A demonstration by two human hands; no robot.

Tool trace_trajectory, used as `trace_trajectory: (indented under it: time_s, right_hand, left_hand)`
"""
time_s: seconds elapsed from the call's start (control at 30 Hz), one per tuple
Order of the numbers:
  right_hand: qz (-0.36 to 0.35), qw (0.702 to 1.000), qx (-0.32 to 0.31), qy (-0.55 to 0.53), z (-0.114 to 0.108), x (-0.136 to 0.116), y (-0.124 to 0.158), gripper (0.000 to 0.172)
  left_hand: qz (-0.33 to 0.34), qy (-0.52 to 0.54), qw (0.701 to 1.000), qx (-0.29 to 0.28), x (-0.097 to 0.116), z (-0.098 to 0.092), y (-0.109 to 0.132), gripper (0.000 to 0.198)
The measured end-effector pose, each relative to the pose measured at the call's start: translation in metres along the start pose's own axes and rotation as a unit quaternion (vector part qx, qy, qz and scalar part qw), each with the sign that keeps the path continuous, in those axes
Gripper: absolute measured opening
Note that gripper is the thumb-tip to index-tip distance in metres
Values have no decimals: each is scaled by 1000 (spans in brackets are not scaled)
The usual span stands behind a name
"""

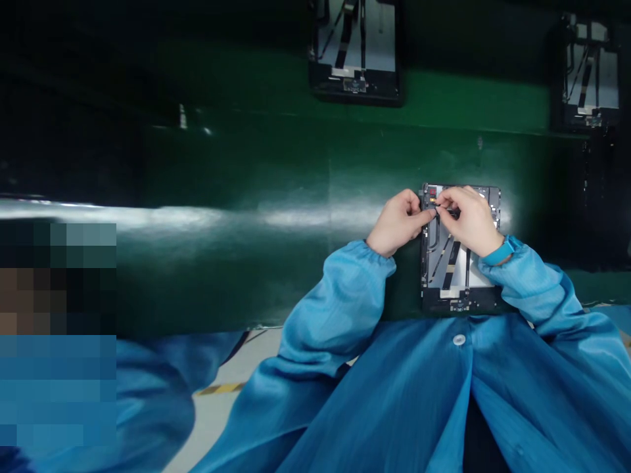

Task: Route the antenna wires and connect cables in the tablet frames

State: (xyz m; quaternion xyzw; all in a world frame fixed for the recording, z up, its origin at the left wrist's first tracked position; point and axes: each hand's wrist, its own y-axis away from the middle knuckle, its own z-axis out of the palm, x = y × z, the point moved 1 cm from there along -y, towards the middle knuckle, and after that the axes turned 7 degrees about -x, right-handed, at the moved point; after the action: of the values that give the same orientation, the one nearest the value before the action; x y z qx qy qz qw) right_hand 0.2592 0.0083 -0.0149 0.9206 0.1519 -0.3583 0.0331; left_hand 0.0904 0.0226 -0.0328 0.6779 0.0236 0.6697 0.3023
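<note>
An opened tablet (446, 263), its inside showing ribbon cables and a pale panel, lies on the green bench in front of me. Over its upper left corner, my left hand (401, 220) reaches in from the side with fingers curled and the thumb stretched to the edge. My right hand (468, 220) rests above the upper part, thumb and forefinger pinched together. Both sets of fingertips meet near a small red and yellow part (432, 194). Whatever lies between the fingertips is too small to make out.
A second opened tablet (355, 72) lies farther back on the green bench (271, 177). A third opened tablet (591, 79) is at the far right. To my left sits another person in a blue sleeve (152, 394).
</note>
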Motion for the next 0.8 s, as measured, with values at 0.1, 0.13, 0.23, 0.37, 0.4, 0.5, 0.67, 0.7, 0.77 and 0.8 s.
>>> trace_trajectory:
  time_s: [0.1,0.13,0.23,0.37,0.4,0.5,0.67,0.7,0.77,0.8]
  right_hand:
    - [-20,998,54,10,-11,-6,11,17]
    - [-15,997,76,11,-16,-8,18,16]
    - [50,988,143,-12,-31,-8,46,21]
    - [178,955,204,-121,-30,2,95,52]
    - [203,944,194,-172,-26,4,105,57]
    - [225,918,159,-286,-8,2,124,66]
    - [149,898,59,-409,15,-10,108,74]
    - [133,894,18,-427,17,-10,98,76]
    - [121,888,-18,-443,18,-2,74,78]
    - [128,886,2,-446,16,5,60,76]
  left_hand:
    - [30,-55,997,49,-2,5,-3,35]
    - [40,-70,995,63,-3,6,-4,35]
    - [42,-91,991,83,-5,6,-2,35]
    - [30,-161,983,83,-7,4,23,18]
    - [37,-192,978,79,-8,6,32,23]
    - [59,-247,965,56,-11,10,55,48]
    - [55,-131,986,85,-5,-31,70,66]
    - [41,-108,988,104,1,-51,74,71]
    - [-16,-66,985,158,14,-99,83,77]
    - [-51,-51,980,185,21,-124,89,78]
